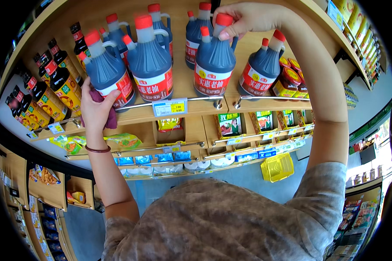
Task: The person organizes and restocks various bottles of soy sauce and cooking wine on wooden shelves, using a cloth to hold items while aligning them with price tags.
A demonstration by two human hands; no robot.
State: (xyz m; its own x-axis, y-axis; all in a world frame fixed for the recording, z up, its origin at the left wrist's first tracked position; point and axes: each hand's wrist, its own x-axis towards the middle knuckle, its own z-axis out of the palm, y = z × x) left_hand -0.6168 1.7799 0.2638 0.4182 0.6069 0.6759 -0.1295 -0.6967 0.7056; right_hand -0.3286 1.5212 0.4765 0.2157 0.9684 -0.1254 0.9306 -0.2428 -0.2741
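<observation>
Large plastic soy sauce jugs with red caps and red-and-white labels stand on a wooden shelf (189,109). My left hand (98,107) grips the lower side of the leftmost front jug (107,71), with a dark red cloth (111,119) between palm and jug. My right hand (236,23) is closed around the neck of another front jug (215,62), just under its red cap. Between the two stands a further jug (152,65), untouched. One more jug (261,68) stands to the right of the one in my right hand.
Dark sauce bottles with yellow labels (63,84) crowd the shelf's left end; red-lidded jars (287,81) stand at right. A metal rail (254,97) and price tags (170,107) line the front edge. Packets (230,124) fill lower shelves. A yellow basket (277,167) is on the floor.
</observation>
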